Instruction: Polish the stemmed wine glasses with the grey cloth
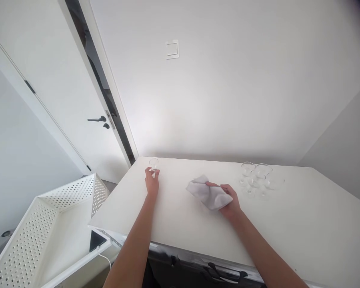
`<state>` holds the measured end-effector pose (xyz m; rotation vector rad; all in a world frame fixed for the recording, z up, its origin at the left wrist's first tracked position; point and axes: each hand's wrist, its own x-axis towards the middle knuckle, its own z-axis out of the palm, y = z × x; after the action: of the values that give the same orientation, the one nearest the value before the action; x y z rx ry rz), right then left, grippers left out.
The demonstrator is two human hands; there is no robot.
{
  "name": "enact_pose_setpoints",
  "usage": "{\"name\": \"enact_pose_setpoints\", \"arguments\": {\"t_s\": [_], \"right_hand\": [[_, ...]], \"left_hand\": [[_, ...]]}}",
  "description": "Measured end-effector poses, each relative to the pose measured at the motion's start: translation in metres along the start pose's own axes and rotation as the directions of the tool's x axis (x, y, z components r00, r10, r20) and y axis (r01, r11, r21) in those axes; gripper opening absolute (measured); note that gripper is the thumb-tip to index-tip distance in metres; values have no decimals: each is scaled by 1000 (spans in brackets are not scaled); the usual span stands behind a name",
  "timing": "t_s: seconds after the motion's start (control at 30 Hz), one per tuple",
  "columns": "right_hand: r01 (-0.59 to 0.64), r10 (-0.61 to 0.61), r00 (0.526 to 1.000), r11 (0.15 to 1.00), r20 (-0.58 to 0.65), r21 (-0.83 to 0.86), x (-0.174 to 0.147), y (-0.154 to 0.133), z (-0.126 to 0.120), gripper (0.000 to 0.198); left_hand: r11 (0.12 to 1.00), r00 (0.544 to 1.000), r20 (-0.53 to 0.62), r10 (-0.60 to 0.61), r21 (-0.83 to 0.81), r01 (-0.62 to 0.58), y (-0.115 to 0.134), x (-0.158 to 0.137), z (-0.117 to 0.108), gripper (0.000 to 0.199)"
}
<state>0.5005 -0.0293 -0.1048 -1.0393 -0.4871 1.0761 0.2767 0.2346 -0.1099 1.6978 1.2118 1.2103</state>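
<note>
At the back left corner of the white table, my left hand has its thumb and fingers closed around the lower part of a small clear glass. The glass is upright, its rim above my fingertips; whether its base rests on the table I cannot tell. My right hand grips a crumpled pale grey cloth over the middle of the table. Part of the cloth hangs loose to the left, and some of my right fingers are hidden behind it. Several clear stemmed glasses stand close together right of this hand.
The white tabletop runs along a wall with a light switch. Left of it is a white perforated cart with a cable. A white door stands ajar. Dark handles show below the front edge.
</note>
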Motion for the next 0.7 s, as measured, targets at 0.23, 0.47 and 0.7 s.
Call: {"name": "enact_pose_setpoints", "arguments": {"t_s": [0.23,0.47,0.7], "right_hand": [[70,-71,995,997,-74,-17,4,-3,-1,57],[-31,35,987,999,-156,32,25,-16,-4,44],[141,-168,968,979,-184,-149,48,-13,9,89]], "left_hand": [[985,989,77,126,-130,-115,21,-23,8,44],[951,923,236,303,-7,-310,29,-59,18,43],[855,821,387,420,135,-500,14,-63,26,40]]}}
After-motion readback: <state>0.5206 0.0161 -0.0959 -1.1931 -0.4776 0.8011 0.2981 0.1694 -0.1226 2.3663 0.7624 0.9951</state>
